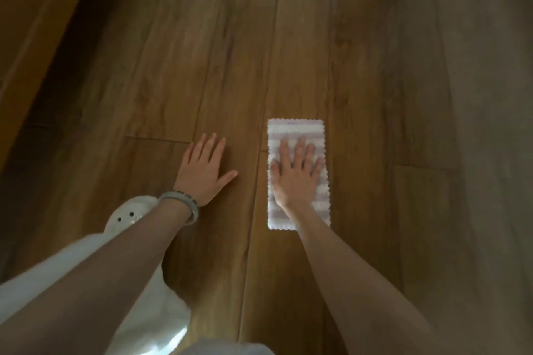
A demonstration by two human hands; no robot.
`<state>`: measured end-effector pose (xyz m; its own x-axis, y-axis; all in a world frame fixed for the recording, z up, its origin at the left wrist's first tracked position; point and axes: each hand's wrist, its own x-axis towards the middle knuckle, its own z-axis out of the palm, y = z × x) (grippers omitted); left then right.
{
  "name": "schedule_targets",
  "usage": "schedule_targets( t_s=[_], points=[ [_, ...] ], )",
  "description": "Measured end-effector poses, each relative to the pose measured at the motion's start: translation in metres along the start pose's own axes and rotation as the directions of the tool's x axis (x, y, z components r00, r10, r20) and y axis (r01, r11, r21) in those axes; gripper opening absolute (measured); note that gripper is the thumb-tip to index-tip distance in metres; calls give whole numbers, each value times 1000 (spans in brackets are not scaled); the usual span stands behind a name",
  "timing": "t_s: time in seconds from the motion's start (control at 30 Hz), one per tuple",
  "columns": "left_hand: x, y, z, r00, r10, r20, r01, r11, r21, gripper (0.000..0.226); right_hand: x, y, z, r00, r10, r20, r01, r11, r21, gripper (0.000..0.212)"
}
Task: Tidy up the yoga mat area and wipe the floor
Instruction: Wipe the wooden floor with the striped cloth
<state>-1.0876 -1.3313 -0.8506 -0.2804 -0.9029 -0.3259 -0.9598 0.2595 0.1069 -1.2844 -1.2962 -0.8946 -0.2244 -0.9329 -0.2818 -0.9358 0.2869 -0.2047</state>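
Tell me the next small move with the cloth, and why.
Probably slide the right hand forward, pushing the striped cloth along the wooden floor. The cloth lies flat under that open hand, and the left hand is planted flat on the floor beside it as a brace, so a wiping stroke looks ready.

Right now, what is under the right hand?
The right hand presses flat on a striped cloth spread on the wooden floor. The patch of floor beneath the cloth is covered, so its state cannot be seen.
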Motion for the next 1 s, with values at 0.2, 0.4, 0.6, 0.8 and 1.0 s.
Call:
schedule_targets(
  t_s=[0.2,0.4,0.6,0.8,1.0],
  points=[
    [58,3,3,997,-71,-37,68,994,-91,77,44,-6,-7,923,-383,35,384,917,-103,60],
    [79,-4,1,988,147,55,-146,989,-22,90,71,115,-36,989,114,-98,-119,991,-52,60],
    [86,-7,8,983,145,116,-140,989,-54,95,89,113,-44,865,478,-154,-468,878,96,56],
    [88,-11,6,977,160,139,-144,983,-115,110,103,-16,-25,999,-49,-9,48,998,-49,57],
    [87,-10,0,978,160,134,-135,975,-179,108,94,2,-24,929,-358,98,370,914,-167,59]
  ],
)
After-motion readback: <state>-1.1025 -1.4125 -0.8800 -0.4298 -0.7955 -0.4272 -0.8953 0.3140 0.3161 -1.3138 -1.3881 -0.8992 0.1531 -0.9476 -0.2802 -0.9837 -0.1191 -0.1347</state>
